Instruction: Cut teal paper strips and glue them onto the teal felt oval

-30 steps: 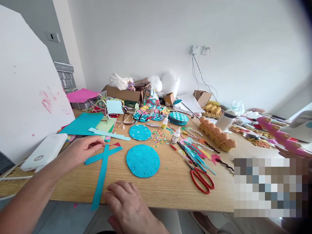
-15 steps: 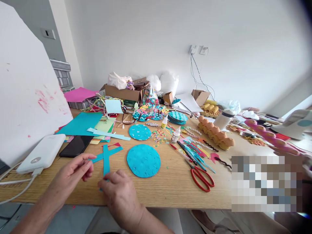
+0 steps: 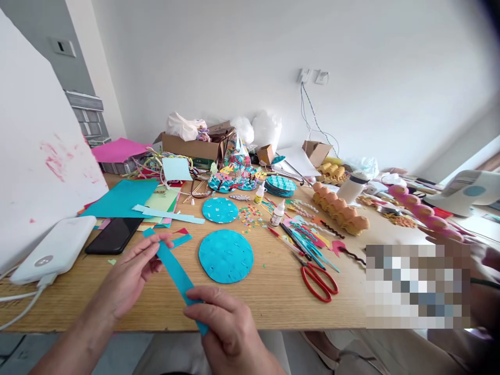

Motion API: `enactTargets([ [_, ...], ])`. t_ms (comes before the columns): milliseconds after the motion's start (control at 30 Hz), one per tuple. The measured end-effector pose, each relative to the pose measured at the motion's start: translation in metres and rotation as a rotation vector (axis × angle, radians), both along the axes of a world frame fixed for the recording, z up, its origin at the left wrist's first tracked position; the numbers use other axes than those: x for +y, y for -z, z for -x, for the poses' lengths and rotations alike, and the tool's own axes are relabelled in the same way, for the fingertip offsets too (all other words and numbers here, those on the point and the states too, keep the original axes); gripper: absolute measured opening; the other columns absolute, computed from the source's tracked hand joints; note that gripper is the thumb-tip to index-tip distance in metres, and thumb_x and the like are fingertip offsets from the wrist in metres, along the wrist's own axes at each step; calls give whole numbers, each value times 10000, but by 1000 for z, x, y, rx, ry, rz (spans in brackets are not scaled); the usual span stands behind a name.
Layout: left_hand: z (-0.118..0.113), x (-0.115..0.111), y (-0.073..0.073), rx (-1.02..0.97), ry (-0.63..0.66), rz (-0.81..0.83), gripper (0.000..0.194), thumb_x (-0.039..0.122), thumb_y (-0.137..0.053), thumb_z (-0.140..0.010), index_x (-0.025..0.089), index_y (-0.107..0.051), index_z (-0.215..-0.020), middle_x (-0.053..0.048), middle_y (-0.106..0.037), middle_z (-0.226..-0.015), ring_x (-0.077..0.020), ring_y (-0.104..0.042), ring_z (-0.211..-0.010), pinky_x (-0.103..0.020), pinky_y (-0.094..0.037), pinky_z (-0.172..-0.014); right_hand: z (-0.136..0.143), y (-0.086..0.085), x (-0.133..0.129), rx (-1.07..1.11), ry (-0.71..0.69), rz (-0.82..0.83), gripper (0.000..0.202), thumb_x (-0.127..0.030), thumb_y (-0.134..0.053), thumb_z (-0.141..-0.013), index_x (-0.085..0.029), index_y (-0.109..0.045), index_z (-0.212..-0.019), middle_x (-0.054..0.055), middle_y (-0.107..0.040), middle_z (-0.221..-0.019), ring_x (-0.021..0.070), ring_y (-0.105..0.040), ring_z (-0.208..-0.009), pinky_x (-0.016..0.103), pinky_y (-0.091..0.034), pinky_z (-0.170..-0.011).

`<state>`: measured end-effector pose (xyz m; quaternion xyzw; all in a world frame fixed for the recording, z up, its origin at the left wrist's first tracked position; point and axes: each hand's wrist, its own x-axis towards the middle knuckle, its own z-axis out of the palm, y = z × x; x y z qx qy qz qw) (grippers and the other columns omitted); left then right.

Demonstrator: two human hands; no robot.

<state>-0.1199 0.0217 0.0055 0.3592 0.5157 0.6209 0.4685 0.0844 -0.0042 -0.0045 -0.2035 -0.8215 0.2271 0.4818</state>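
Note:
A blue paper strip (image 3: 176,273) slants between my two hands above the table's near edge. My left hand (image 3: 135,273) pinches it near its upper end, thumb against fingers. Toward the lower end, my right hand (image 3: 230,323) grips the same strip. Behind it lies a second blue strip (image 3: 183,240), partly covered, with a small red paper scrap (image 3: 181,231) beside it. Just right of the held strip is a bumpy blue disc (image 3: 225,256). Farther back lies another blue disc (image 3: 220,210) with pale flecks.
Left stand a white power bank (image 3: 58,250) with cables and a black phone (image 3: 113,236). Red-handled scissors (image 3: 318,281), a glue bottle (image 3: 277,213) and egg cartons (image 3: 339,211) lie right. Another person's hand (image 3: 443,237) is at the far right.
The strip has come up off the table and now slants between both hands. My left hand has taken hold of its upper end; my right hand has moved right with the lower end.

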Motion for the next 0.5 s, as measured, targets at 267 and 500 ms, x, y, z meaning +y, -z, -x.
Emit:
enactTargets([
  [267,-42,8,-23,130,148,4,235,339,-691,-617,210,-696,-814,-10,-649,-840,-91,-500,-575,-184,-429,-503,-91,-9,2,11,92,342,279,-140,-435,-819,-273,-641,-952,41,-671,-1005,203,-624,-943,334,-520,-795],
  [500,-89,11,-27,243,352,-28,182,309,-631,-647,201,-682,-785,26,-552,-588,-98,-482,-497,-197,-406,-458,-61,-6,15,182,207,604,210,-332,-592,-768,-200,-605,-931,60,-660,-843,173,-619,-771,270,-499,-669],
])
